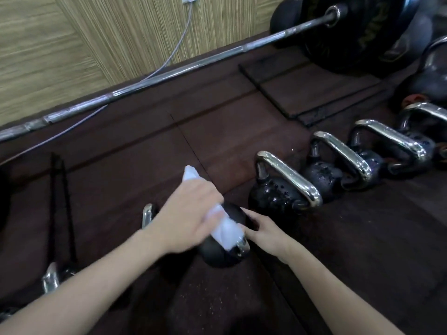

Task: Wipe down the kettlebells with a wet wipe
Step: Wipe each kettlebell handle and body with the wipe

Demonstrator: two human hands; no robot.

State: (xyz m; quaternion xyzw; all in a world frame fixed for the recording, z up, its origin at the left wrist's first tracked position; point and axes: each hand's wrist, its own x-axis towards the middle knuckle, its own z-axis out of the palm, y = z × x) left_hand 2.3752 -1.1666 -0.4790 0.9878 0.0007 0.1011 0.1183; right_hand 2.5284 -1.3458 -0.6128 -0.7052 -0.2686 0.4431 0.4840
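The step in hand is the wiping of one kettlebell (223,247), which stands on the dark rubber floor (217,146) at the near end of a row. The left hand (186,218) grips a bunched white wet wipe (225,232) and presses it against the chrome handle and upper body of this kettlebell; one end of the wipe protrudes beyond the knuckles. The right hand (263,232) rests against the right side of the same kettlebell with fingers extended and grasps nothing; it appears to steady the weight.

Judged from this position, the next move calls for drawing the wipe along the remaining handle and around the body while the right hand prevents rolling, and then transferring to an adjacent unit.

Count, as visible:
- Chrome-handled kettlebells to the right in the row: four, the nearest (278,192) speckled with droplets.
- Larger dark kettlebell (433,76) at the far right: one.
- Chrome handles partly visible at the lower left: at least two; bodies hidden.
- Barbell (169,73) with plates, along the wall: one.
- Wet wipe: one.
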